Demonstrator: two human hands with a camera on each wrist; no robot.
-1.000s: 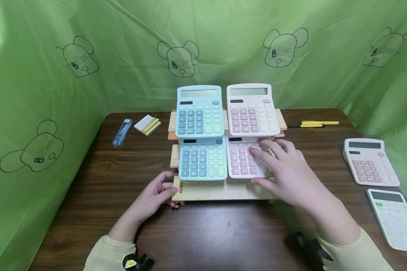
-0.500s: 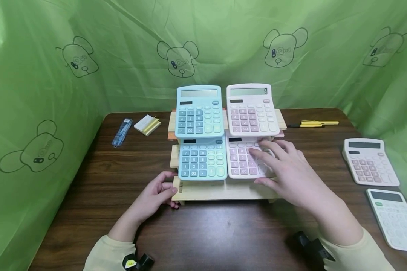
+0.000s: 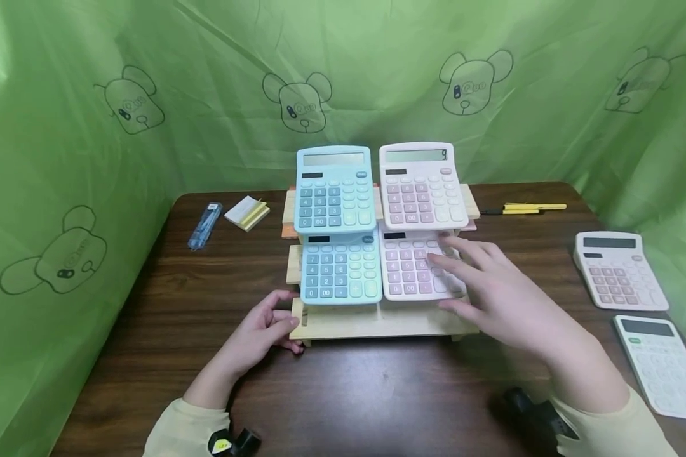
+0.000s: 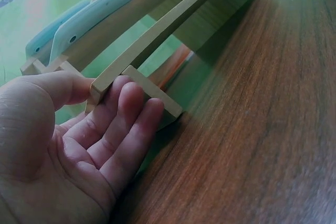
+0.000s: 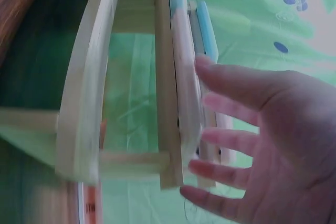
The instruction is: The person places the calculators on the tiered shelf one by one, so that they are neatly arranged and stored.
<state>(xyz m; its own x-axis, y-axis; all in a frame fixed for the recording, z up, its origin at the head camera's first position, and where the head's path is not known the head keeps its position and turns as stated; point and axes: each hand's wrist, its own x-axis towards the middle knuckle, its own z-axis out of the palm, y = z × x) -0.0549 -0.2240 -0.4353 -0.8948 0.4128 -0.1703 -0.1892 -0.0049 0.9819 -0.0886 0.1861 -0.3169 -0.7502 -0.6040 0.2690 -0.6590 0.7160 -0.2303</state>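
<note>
A stepped wooden rack (image 3: 343,322) carries two blue calculators, an upper blue calculator (image 3: 336,212) and a lower blue calculator (image 3: 347,268). To their right stand an upper pink calculator (image 3: 420,207), its display reading 9, and a lower pink calculator (image 3: 401,277). My left hand (image 3: 265,325) pinches the left end of the rack's lowest board, thumb above and fingers below, as the left wrist view shows. Over the right side of the lower pink calculator is my right hand (image 3: 494,289), fingers spread; its index and middle fingertips are at the keys. Its display is hidden under the upper calculator.
On the right of the brown table (image 3: 371,393) lie another pink calculator (image 3: 620,273) and a white calculator (image 3: 660,365). Yellow pens (image 3: 531,208) lie behind the rack's right side. A sticky-note pad (image 3: 247,212) and a blue packet (image 3: 204,226) sit at left. Green cloth (image 3: 371,38) surrounds the table.
My right hand has drifted a little to the right across the lower pink calculator, its thumb moving off the calculator's front edge. My left hand keeps its hold on the rack.
</note>
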